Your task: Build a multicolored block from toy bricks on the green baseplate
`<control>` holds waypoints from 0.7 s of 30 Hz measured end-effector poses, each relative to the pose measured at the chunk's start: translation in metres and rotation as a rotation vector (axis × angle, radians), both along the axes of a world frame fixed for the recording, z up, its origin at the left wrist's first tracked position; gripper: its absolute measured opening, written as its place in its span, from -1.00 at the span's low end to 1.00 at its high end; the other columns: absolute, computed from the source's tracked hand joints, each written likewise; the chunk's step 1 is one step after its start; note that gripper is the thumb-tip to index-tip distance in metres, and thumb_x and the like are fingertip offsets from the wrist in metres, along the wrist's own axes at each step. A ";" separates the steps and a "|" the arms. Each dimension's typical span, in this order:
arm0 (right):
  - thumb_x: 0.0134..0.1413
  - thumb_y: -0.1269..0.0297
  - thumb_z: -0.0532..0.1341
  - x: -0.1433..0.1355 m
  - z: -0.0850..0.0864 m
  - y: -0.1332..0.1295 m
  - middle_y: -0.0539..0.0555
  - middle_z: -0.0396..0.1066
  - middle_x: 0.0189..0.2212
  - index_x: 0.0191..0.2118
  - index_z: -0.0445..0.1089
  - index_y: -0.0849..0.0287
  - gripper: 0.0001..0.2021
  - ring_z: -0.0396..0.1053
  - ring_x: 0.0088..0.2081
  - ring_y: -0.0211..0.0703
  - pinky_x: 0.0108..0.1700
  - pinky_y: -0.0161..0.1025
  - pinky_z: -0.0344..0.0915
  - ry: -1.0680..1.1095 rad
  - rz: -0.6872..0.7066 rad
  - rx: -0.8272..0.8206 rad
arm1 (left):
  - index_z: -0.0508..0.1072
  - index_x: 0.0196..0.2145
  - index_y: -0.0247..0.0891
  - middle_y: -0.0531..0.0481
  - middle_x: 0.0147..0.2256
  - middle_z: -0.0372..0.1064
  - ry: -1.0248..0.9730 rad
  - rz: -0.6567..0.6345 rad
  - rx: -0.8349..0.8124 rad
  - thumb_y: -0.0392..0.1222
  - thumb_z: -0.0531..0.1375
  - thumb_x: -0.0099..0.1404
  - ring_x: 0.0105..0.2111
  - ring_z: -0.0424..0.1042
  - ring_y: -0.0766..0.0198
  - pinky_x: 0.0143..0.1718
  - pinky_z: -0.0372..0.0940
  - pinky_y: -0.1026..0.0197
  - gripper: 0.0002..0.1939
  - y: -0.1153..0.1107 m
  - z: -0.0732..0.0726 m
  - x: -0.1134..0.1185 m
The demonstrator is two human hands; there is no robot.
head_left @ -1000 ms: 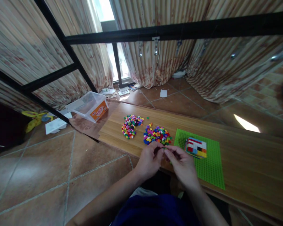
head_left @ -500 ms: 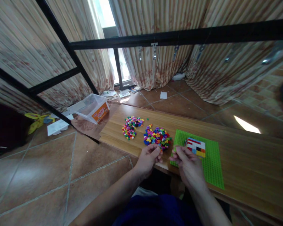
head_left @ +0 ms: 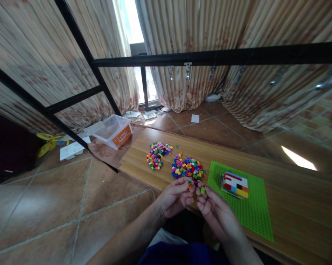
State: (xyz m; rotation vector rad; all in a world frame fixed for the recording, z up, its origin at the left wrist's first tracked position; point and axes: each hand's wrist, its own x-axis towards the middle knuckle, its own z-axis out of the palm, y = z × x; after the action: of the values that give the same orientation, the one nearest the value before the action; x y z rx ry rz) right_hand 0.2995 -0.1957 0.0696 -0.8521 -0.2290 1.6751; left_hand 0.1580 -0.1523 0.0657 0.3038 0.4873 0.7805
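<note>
My left hand (head_left: pixel 174 198) is closed, pinching small toy bricks (head_left: pixel 189 184), one orange and one dark green, at its fingertips. Close beside it, my right hand (head_left: pixel 217 209) pinches a lime green toy brick (head_left: pixel 202 190) between thumb and fingers. Both hands are raised at the table's near edge, with the held bricks a short gap apart. Just beyond them lies a pile of mixed coloured bricks (head_left: pixel 188 167). To the right, a block built of white, red, blue, yellow and black bricks (head_left: pixel 234 184) sits on a green baseplate (head_left: pixel 254 209).
A second pile of smaller bricks (head_left: pixel 157 154) lies farther left on the wooden table (head_left: pixel 138 154). Past the table's left end stands a clear plastic box (head_left: pixel 110 134) with an orange label. A black metal frame (head_left: pixel 166 60) crosses in front of the curtains.
My hands have come closer together, and the right hand has turned and moved off the baseplate's edge, showing its lime brick. The whole view has shifted slightly.
</note>
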 end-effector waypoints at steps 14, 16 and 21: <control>-0.04 -0.02 0.27 0.012 -0.011 0.019 0.06 0.49 -0.41 -0.26 0.48 0.16 -0.65 0.37 -0.48 -0.20 -0.39 -0.22 0.34 -0.901 -0.058 0.060 | 0.42 -0.37 -0.32 0.12 -0.55 0.26 0.770 0.138 0.462 -0.11 0.25 0.18 -0.61 0.20 0.44 -0.51 0.18 0.35 -0.81 0.037 -0.012 -0.009; 0.03 0.01 0.19 0.018 -0.013 0.034 0.08 0.52 -0.39 -0.26 0.48 0.15 -0.68 0.43 -0.41 -0.12 -0.30 -0.17 0.32 -1.255 -0.018 0.140 | 0.44 -0.36 -0.30 0.09 -0.52 0.32 1.058 0.095 0.723 -0.21 0.16 0.23 -0.55 0.26 0.38 -0.46 0.19 0.33 -0.89 0.052 -0.010 -0.008; 0.16 0.17 0.07 0.024 -0.018 0.070 0.09 0.52 -0.38 -0.28 0.47 0.14 -0.74 0.45 -0.31 -0.06 -0.23 -0.17 0.24 -1.824 0.135 0.232 | 0.45 -0.37 -0.26 -0.04 -0.36 0.43 1.539 -0.071 1.178 -0.33 0.06 0.27 -0.33 0.41 0.23 -0.25 0.27 0.24 -0.83 0.073 -0.002 0.001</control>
State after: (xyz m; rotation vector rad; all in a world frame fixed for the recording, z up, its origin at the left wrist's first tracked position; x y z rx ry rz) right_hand 0.3234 -0.1260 0.0512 -1.9463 -1.6523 0.4587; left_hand 0.1594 -0.0797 0.0634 2.0817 1.3882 0.5544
